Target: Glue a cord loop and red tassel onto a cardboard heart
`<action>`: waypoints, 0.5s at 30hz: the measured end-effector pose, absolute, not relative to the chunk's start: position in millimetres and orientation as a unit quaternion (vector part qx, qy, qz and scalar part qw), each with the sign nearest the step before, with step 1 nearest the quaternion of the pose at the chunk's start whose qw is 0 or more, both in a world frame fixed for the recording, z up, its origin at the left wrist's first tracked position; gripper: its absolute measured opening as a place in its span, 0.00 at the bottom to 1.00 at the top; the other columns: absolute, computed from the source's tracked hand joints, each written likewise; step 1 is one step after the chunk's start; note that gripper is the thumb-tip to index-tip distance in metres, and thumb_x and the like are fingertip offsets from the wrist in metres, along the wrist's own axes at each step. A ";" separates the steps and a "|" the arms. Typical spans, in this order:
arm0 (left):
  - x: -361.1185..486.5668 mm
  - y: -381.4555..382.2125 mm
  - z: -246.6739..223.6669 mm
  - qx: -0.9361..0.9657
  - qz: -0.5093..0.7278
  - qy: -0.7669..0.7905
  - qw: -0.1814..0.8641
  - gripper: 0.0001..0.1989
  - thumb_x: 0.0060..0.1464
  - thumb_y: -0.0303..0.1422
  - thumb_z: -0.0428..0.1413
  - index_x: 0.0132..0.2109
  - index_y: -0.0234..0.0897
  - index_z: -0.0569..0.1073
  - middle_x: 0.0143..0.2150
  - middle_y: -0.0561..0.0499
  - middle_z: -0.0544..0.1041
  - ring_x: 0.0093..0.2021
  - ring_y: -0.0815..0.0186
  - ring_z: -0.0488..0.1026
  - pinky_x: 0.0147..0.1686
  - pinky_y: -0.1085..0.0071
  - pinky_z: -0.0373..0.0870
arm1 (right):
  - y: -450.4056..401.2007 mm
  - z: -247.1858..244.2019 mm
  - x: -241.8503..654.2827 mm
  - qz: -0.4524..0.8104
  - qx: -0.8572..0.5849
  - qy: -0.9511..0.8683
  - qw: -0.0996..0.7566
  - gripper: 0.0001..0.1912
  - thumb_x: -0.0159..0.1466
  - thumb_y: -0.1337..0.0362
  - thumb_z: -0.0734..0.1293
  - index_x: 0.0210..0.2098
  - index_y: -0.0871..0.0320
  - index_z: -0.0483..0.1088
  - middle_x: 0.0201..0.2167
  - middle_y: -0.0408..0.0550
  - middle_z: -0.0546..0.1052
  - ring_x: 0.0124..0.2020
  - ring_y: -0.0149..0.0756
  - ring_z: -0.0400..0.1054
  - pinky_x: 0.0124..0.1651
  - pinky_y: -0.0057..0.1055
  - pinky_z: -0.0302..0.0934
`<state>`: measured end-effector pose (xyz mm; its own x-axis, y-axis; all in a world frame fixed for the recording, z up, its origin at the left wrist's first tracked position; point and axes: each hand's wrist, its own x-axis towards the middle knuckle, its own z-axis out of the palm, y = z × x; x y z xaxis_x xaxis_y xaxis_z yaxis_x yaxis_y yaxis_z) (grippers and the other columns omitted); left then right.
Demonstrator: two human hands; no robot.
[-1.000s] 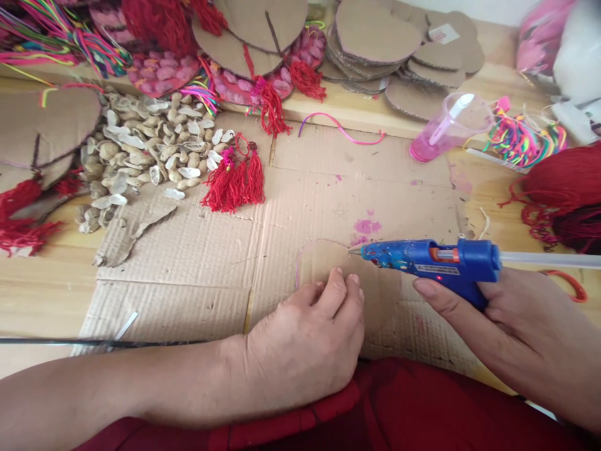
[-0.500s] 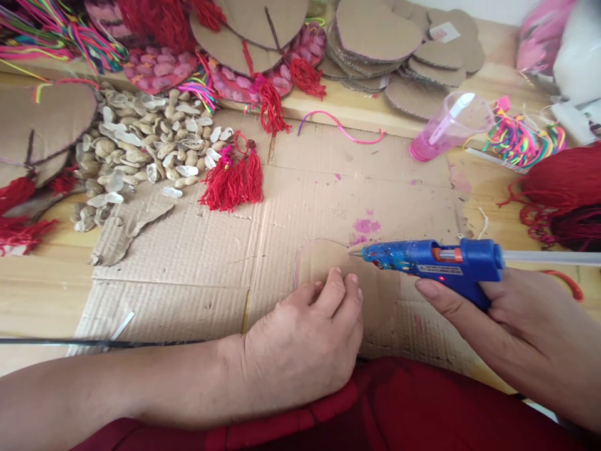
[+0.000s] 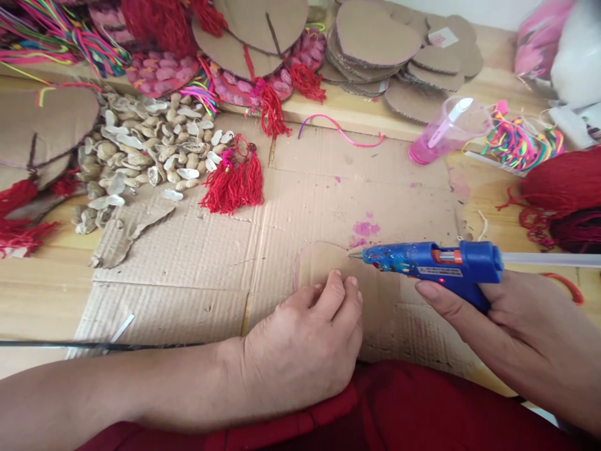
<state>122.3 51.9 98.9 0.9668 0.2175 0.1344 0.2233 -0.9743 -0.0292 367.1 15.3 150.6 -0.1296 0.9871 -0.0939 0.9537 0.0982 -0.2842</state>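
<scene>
Here, I'm seeing the right hand [image 3: 526, 332] gripping the glue gun [image 3: 427, 263] over the cardboard sheet [image 3: 300, 188], the gun's long axis running crosswise, its nozzle [image 3: 355, 255] pointing left at the rounded cardboard piece [image 3: 319, 260]. The left hand [image 3: 314, 332] is partly hiding that piece; whether it's grasping, I can't tell. The frame's right edge is cutting off the glue stick [image 3: 549, 259].

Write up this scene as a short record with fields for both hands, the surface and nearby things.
Left hand: on a cardboard cutout
Right hand: holding a blue glue gun
Nozzle: at the cutout's upper edge, contact unclear
Surface: pink-stained cardboard sheet
Left side: peanut shells, red tassels
Right side: clear cup with pink contents
</scene>
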 end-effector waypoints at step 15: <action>122.8 53.0 100.2 -0.991 -0.066 -0.113 0.018 0.20 0.67 0.33 0.51 0.59 0.25 0.75 0.59 0.36 0.76 0.58 0.47 0.74 0.45 0.63 0.80 | 15.9 150.5 369.7 0.151 -0.658 -0.735 0.057 0.24 0.71 0.45 0.56 0.28 0.50 0.71 0.22 0.45 0.79 0.23 0.46 0.77 0.22 0.36 0.63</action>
<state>122.8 53.0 100.2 0.9657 0.2218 0.1353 0.2265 -0.9738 -0.0208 369.7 15.9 150.5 -0.1267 0.9852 -0.1151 0.9511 0.0876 -0.2962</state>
